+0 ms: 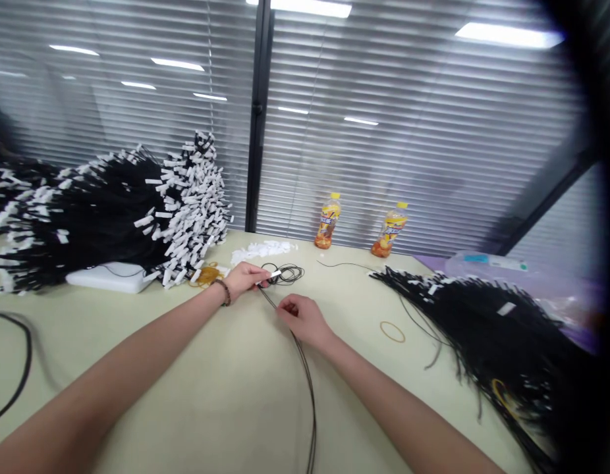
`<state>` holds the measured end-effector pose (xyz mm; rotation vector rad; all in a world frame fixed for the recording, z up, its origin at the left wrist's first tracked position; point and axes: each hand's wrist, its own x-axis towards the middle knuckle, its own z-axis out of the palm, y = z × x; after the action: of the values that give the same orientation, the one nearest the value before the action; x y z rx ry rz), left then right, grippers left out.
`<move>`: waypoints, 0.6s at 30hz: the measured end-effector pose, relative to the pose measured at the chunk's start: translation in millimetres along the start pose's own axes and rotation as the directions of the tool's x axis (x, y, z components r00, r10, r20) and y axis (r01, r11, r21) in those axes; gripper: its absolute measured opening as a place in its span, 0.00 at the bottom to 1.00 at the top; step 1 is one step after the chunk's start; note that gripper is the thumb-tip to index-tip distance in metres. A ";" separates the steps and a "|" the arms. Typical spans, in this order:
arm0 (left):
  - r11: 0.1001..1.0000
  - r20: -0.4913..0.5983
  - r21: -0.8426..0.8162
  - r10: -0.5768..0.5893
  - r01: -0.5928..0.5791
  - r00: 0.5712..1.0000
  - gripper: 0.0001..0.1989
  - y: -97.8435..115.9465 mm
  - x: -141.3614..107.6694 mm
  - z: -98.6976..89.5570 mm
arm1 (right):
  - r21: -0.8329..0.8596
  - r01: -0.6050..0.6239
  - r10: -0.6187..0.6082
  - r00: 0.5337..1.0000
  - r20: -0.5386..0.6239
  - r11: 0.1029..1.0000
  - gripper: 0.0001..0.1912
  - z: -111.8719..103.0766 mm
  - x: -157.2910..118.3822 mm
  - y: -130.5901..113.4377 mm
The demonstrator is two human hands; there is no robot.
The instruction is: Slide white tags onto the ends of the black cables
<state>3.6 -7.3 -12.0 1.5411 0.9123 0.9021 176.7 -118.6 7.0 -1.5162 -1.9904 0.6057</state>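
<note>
My left hand (246, 280) is closed in a pinch on a thin black cord (309, 382), near a small white tag (275, 273) that sticks out past the fingertips. Just beyond them lies a loose coil of thin dark cord (288, 275). My right hand (305, 321) is curled, its thumb and fingers closed on the same cord a little nearer to me. From there the doubled cord runs down the table towards my body. Where the tag joins the cord is too small to make out.
Left stands a big bundle of white-tagged black cords (112, 217) by a white box (107, 278). Loose white tags (263, 249) and rubber bands (205, 275) lie behind my left hand. Two bottles (327, 220) stand at the back. Right are another cord bundle (497, 336) and a rubber band (392, 332).
</note>
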 end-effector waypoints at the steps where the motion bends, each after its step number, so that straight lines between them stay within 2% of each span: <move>1: 1.000 -0.001 -0.002 -0.001 0.001 1.000 0.21 -0.4 -0.3 0.3 | 0.007 -0.010 0.010 1.000 0.006 1.000 0.11 -1.8 -0.4 -1.6; 3: 1.000 -0.001 -0.007 -0.004 0.004 1.000 0.20 -0.9 -0.9 0.7 | 0.019 -0.029 0.029 0.999 0.034 0.999 0.12 -5.3 -2.1 -7.4; 7: 0.999 -0.014 -0.043 -0.005 0.005 1.000 0.20 -0.1 -1.1 0.4 | 0.074 -0.095 0.080 0.981 0.175 0.993 0.16 -6.3 -9.0 -25.9; 9: 0.997 -0.034 -0.077 -0.008 0.005 0.999 0.20 0.6 -0.6 -0.6 | 0.043 -0.045 0.035 0.978 0.207 0.998 0.14 -3.4 -13.3 -34.4; 12: 0.991 -0.066 -0.133 -0.019 0.010 0.998 0.20 0.9 0.0 -2.3 | -0.032 0.100 -0.088 0.961 0.263 0.994 0.10 -4.3 -20.3 -45.5; 15: 0.982 -0.091 -0.186 -0.032 0.015 0.995 0.19 0.6 -0.4 -3.6 | 0.031 0.129 -0.129 0.881 0.454 0.991 0.10 -27.7 -28.7 -63.5; 17: 0.977 -0.096 -0.214 -0.042 0.020 0.994 0.18 0.3 -0.4 -4.1 | 0.076 0.144 -0.162 0.807 0.567 0.987 0.13 -58.0 -35.6 -80.8; 18: 0.974 -0.094 -0.227 -0.047 0.025 0.994 0.18 0.2 0.1 -4.3 | 0.081 0.168 -0.184 0.802 0.568 0.983 0.14 -75.8 -39.2 -89.6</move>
<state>-0.2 -5.5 -11.3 1.2914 0.8726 1.0266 171.6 -178.2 115.4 -1.1922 -2.5202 1.1077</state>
